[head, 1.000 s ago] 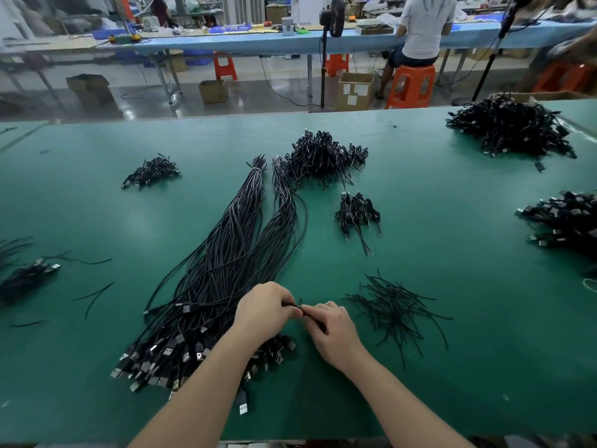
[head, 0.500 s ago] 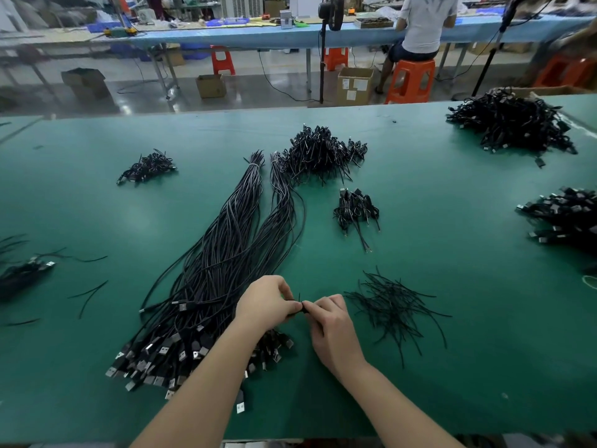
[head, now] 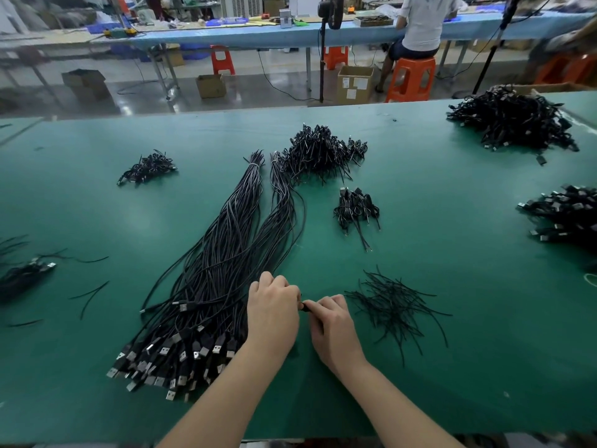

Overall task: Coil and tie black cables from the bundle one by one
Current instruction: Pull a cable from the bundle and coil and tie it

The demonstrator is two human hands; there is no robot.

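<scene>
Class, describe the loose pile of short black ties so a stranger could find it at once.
Start at the green table and find the right hand near its front edge. Just right of it lies the pile of ties: thin, bare strands scattered loosely, with no plugs, unlike the long cable bundle left of the hands.

No writing can be read anywhere. The cardboard box [head: 354, 84] on the floor beyond the counter [head: 452, 253] carries pale paper labels on its near face, but their print is too small and blurred to make out.
</scene>
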